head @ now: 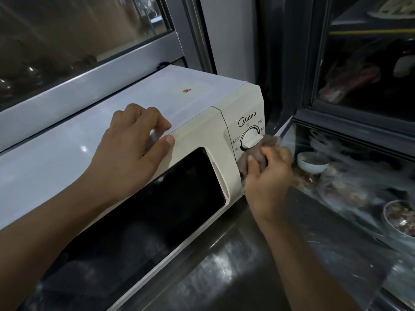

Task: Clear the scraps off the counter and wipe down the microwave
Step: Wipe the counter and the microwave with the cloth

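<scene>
A cream-white microwave (139, 97) with a dark glass door (157, 212) stands on a dark steel counter (220, 270). My left hand (132, 151) rests flat on its top front edge, fingers spread, holding nothing. My right hand (269, 178) grips a bunched brownish cloth (258, 153) and presses it against the control panel, just below the upper white dial (251, 138). The lower part of the panel is hidden behind the cloth and hand.
A window with a grey frame (94, 86) runs behind the microwave. To the right stands a glass-fronted cabinet (359, 122) holding a small white bowl (311, 163), plates and wrapped food. The counter strip between microwave and cabinet is narrow.
</scene>
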### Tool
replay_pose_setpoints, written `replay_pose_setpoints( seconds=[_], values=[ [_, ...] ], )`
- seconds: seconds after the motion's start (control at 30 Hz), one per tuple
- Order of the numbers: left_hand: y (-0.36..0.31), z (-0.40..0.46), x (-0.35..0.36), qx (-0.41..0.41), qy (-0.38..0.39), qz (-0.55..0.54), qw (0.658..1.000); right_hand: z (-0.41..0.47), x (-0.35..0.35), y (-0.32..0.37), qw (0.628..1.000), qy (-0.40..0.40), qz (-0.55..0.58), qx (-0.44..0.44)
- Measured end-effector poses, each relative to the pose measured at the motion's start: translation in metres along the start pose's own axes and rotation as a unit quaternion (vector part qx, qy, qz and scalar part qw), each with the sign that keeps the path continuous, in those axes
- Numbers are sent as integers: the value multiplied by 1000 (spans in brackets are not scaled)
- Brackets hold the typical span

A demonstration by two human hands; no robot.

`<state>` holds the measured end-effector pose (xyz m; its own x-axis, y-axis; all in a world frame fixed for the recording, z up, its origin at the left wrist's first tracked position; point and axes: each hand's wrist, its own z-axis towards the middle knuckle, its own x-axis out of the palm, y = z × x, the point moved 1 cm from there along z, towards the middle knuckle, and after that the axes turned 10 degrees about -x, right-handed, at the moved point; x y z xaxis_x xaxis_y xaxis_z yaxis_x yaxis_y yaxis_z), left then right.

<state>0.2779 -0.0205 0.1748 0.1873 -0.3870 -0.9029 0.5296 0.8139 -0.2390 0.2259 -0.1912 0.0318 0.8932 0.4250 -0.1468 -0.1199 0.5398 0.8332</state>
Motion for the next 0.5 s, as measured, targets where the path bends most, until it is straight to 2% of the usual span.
replay_pose_setpoints(
  seconds=[0.17, 0.23, 0.33, 0.47, 0.5],
  values=[
    [2, 1, 0, 3, -3, 5, 1000, -14, -16, -3, 988, 98, 44, -112],
    [2, 0, 0, 3, -3, 4, 1000, -9, -15, -9, 986, 103, 56, -118],
    [2, 0, 1, 7, -7, 3, 1000, 5, -7, -21, 993, 77, 54, -72],
    [1, 0, 2, 9, -7, 6, 1000, 43, -3, -53, 989, 62, 81, 107],
    [2, 0, 2, 9, -6, 9, 1000, 49, -4, -56, 988, 64, 67, 122]
  ],
)
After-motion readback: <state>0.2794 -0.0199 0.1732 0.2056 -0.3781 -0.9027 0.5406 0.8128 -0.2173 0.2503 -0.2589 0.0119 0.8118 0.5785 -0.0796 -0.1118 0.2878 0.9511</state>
